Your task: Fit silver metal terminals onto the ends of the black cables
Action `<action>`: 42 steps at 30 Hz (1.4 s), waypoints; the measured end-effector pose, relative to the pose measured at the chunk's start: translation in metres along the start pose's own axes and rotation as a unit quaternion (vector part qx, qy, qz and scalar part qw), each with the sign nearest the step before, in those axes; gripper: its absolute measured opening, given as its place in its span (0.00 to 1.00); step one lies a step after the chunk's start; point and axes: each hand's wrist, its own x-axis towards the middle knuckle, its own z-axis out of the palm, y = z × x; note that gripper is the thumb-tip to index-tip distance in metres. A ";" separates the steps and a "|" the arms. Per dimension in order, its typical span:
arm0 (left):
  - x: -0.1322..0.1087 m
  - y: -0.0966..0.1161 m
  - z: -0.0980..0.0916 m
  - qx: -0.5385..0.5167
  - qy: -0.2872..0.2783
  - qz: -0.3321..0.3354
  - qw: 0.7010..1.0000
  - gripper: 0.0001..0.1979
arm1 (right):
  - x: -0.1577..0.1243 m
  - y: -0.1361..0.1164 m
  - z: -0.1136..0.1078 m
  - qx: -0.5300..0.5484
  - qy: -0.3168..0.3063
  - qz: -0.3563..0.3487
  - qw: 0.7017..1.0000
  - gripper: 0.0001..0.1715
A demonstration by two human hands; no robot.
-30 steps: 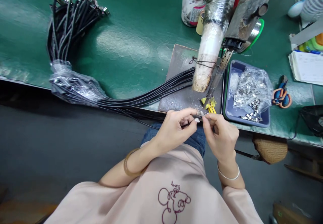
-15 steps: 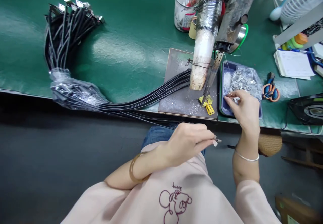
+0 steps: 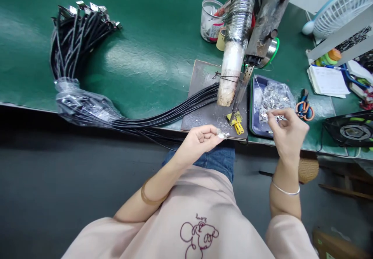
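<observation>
My left hand [image 3: 201, 139] is closed in a pinch near the front edge of the board. Between its fingertips sits a small silvery metal connector [image 3: 223, 135] with a whitish part. My right hand [image 3: 287, 132] hovers over the blue tray [image 3: 256, 128], thumb and forefinger pressed together; what they hold, if anything, is too small to make out. Loose shiny metal parts [image 3: 275, 99] lie in the tray in clear plastic. Left of it, a soldering iron [image 3: 240, 91] points down at a yellow piece [image 3: 237, 123] on the brown board [image 3: 198, 121].
A bundle of black cables [image 3: 157, 121], partly wrapped in clear plastic [image 3: 84, 103], crosses the green table onto the board. A fume hose [image 3: 233, 56] hangs above it. Orange-handled pliers [image 3: 304, 109], a notepad [image 3: 329, 81] and a black fan [image 3: 346, 128] are at right; a plastic tub [image 3: 208, 21] stands behind.
My left hand has risen from over my lap to the board's edge, bringing the connector into clearer sight. My right fingertips have shifted rightward over the tray. The view has turned slightly.
</observation>
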 end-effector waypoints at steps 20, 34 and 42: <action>-0.002 -0.001 0.034 0.332 0.167 0.264 0.890 0.09 | -0.061 -0.067 0.032 0.277 -0.074 0.078 0.955 0.06; -0.001 -0.005 0.032 0.388 0.159 0.310 0.853 0.09 | -0.062 -0.068 0.028 0.244 -0.081 0.018 0.966 0.05; -0.003 -0.006 0.031 0.396 0.148 0.306 0.853 0.08 | -0.062 -0.071 0.026 0.116 -0.046 -0.089 0.988 0.07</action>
